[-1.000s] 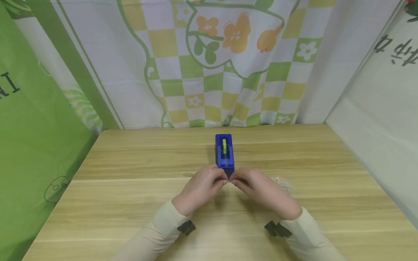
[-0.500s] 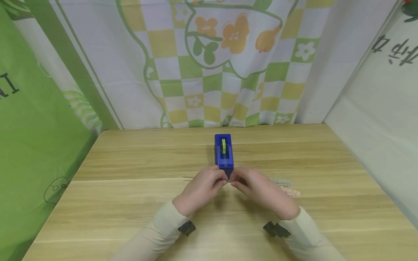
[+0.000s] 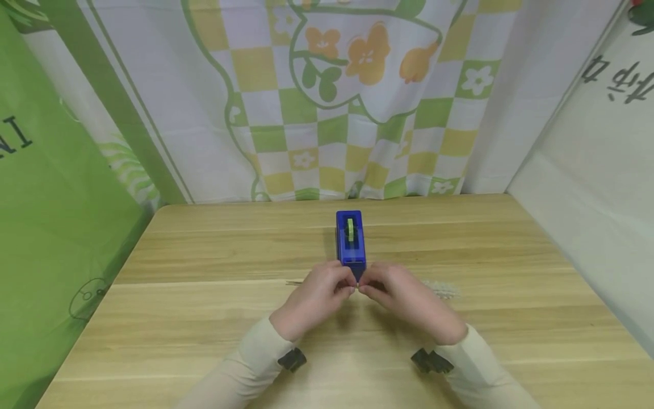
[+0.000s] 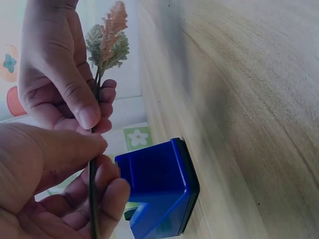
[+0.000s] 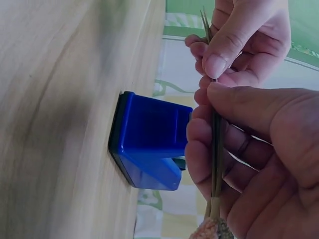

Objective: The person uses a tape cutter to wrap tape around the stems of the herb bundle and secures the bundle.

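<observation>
Both hands hold one small bunch of artificial flowers (image 4: 114, 37) with pink and grey-green heads, lying crosswise in front of the body. My left hand (image 3: 318, 291) pinches its dark thin stems (image 5: 216, 144) between thumb and fingers; stem ends (image 3: 293, 283) stick out to its left. My right hand (image 3: 409, 298) pinches the stems close beside it, thumbs nearly touching, and the flower heads show past its right side. Just beyond the fingertips stands a blue tape dispenser (image 3: 352, 254) with a yellow-green core (image 3: 350, 229). Any tape on the stems is mostly hidden by the fingers.
The hands work above a light wood table (image 3: 204, 324). A patterned curtain (image 3: 301, 130) hangs behind its far edge, with a green cloth (image 3: 56, 227) at left and a white cloth (image 3: 587, 170) at right.
The hands stay in place, fingertips shifting slightly at the stems. The flower heads turn: grey-green and pink showed half a second ago, mostly pale grey-green now.
</observation>
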`<state>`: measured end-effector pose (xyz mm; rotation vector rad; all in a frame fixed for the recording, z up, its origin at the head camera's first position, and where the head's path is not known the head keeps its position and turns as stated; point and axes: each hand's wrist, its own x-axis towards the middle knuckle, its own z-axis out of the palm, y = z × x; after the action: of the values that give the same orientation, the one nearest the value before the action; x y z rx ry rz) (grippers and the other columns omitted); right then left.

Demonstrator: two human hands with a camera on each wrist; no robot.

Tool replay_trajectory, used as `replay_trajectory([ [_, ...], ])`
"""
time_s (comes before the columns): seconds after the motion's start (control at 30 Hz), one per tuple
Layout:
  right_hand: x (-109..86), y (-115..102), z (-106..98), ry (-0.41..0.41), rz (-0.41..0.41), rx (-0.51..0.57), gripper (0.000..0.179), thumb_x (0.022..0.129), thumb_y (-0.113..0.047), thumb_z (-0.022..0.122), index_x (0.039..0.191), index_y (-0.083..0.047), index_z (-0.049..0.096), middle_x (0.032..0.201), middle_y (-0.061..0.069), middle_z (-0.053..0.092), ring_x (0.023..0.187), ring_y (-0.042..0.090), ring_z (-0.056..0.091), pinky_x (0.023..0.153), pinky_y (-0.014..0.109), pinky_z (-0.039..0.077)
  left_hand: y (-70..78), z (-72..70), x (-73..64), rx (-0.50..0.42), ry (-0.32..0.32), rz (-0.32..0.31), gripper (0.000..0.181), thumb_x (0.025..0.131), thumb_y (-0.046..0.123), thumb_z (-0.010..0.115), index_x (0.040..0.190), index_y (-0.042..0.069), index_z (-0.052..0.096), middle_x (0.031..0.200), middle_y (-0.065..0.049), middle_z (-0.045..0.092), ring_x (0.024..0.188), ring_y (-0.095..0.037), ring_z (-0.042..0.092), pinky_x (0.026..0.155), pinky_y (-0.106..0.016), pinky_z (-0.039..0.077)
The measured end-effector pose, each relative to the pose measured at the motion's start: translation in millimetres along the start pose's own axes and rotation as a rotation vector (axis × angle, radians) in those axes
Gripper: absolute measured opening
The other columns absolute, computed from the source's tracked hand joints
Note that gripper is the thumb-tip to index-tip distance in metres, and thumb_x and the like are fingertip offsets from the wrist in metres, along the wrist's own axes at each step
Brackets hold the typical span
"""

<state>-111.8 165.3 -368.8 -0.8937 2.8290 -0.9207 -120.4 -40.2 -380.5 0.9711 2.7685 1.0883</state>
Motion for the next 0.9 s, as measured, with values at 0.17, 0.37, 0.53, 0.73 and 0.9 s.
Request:
replay_trajectory([
  [0.17, -0.4, 2, 4, 0.008, -0.029, -0.025, 0.004, 0.095, -0.010, 0.075, 0.094, -0.011, 0.078, 0.089, -0.004, 0.076, 0.081, 0.004, 0.066, 0.076, 0.023, 0.058, -0.8, 0.0, -1.1, 0.040, -0.043, -0.003, 0.004, 0.094, 0.004, 0.074, 0.091, 0.005, 0.076, 0.092, -0.006, 0.074, 0.084, -0.016, 0.065, 0.078, -0.026, 0.057],
  [0.37, -2.2, 5, 11, -0.066, 0.020, -0.061, 0.008, 0.096, -0.011, 0.074, 0.100, -0.011, 0.080, 0.093, -0.003, 0.077, 0.084, 0.005, 0.067, 0.077, 0.023, 0.059, -5.9, 4.4, -3.1, 0.104, -0.086, -0.041, 0.006, 0.094, 0.009, 0.075, 0.089, 0.010, 0.078, 0.086, -0.001, 0.075, 0.081, -0.013, 0.060, 0.077, -0.026, 0.052],
  [0.53, -3.2, 8, 15, -0.160, 0.075, -0.046, 0.011, 0.096, -0.008, 0.072, 0.106, -0.006, 0.076, 0.095, 0.001, 0.077, 0.084, 0.006, 0.067, 0.079, 0.026, 0.060, -11.9, 10.1, -3.8, 0.099, -0.145, -0.066, 0.007, 0.094, 0.009, 0.075, 0.088, 0.011, 0.078, 0.086, 0.000, 0.076, 0.077, -0.008, 0.062, 0.075, -0.023, 0.053],
  [0.73, -6.0, 13, 21, -0.174, 0.067, -0.060, 0.010, 0.095, -0.007, 0.072, 0.088, -0.013, 0.067, 0.078, -0.008, 0.064, 0.070, 0.000, 0.053, 0.067, 0.020, 0.052, -17.9, 16.9, -5.4, 0.109, -0.208, -0.116, 0.005, 0.091, 0.011, 0.077, 0.086, 0.012, 0.077, 0.083, 0.002, 0.074, 0.071, -0.004, 0.056, 0.067, -0.019, 0.048],
  [0.9, -6.5, 14, 26, -0.131, 0.012, -0.129, 0.014, 0.094, -0.007, 0.072, 0.085, -0.015, 0.066, 0.077, -0.009, 0.064, 0.070, 0.000, 0.054, 0.066, 0.021, 0.052, -19.5, 19.9, -6.1, 0.139, -0.222, -0.131, 0.005, 0.090, 0.013, 0.079, 0.086, 0.012, 0.077, 0.083, 0.002, 0.072, 0.070, -0.003, 0.055, 0.065, -0.019, 0.048],
])
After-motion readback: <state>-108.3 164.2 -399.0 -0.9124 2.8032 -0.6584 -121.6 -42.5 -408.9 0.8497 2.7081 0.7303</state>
